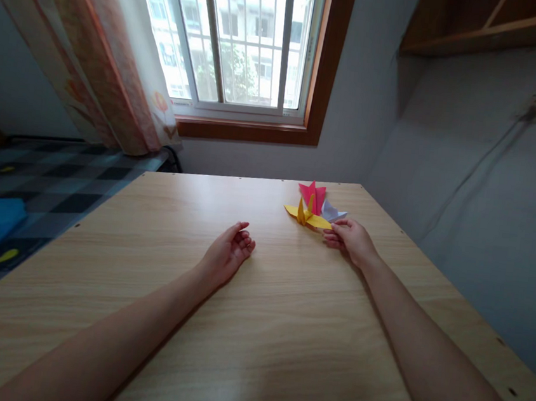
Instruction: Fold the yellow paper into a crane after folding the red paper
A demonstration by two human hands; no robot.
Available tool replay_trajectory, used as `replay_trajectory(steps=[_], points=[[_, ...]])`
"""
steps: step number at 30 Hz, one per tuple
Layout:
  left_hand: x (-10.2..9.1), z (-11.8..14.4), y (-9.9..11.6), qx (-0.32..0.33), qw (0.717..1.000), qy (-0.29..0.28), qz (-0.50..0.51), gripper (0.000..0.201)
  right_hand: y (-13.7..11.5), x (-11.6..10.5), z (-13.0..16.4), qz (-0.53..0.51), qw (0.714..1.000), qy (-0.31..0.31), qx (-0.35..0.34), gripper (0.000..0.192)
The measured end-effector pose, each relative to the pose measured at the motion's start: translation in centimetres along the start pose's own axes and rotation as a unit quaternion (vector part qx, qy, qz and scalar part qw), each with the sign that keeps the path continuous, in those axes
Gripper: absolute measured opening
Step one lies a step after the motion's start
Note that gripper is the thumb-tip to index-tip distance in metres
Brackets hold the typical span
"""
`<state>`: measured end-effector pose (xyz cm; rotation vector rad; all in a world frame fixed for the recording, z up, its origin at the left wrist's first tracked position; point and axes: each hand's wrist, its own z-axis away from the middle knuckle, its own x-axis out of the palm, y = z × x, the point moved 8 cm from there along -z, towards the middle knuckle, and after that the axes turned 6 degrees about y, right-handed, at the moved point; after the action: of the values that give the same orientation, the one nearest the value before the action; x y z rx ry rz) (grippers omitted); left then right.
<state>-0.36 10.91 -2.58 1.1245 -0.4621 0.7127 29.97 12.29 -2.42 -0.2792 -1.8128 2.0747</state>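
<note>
A small yellow folded-paper crane [308, 217] sits on the light wood-grain table [255, 327], toward the far right part of the tabletop, and everything else is best placed from it. Just behind the crane, touching or nearly touching it, stands a pink folded-paper figure [313, 196], and just to the crane's right and slightly behind lies a white folded-paper figure [332, 213]; the three form one tight cluster.

The right hand [350, 240] is at the crane's near-right side, fingertips pinched together on the tip of the crane's right wing, with the forearm running back from it toward the table's near right edge. The crane's long axis, wing tip to wing tip, runs roughly left to right across the table, so the held end points at the right hand and the free wing points away to the left.

The left hand [228, 254] rests well apart from the crane, to its left and nearer the camera, lying on its side on the bare wood with the fingers loosely curled and holding nothing. The right hand is plainly the nearer of the two.

Far behind the crane, beyond the table's back edge, are a barred window [246, 39] and a patterned curtain [102, 49].
</note>
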Motion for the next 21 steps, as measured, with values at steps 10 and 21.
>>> replay_trajectory(steps=[10,21], points=[[0.0,-0.1,-0.1,0.002,1.000,-0.009,-0.017,0.016,-0.8,-2.2,-1.8,0.202,0.961,0.057,-0.181,0.020],[0.0,-0.1,0.1,0.015,0.998,-0.022,-0.054,0.006,-3.0,-1.7,-0.1,0.334,0.895,0.104,-0.275,0.029]])
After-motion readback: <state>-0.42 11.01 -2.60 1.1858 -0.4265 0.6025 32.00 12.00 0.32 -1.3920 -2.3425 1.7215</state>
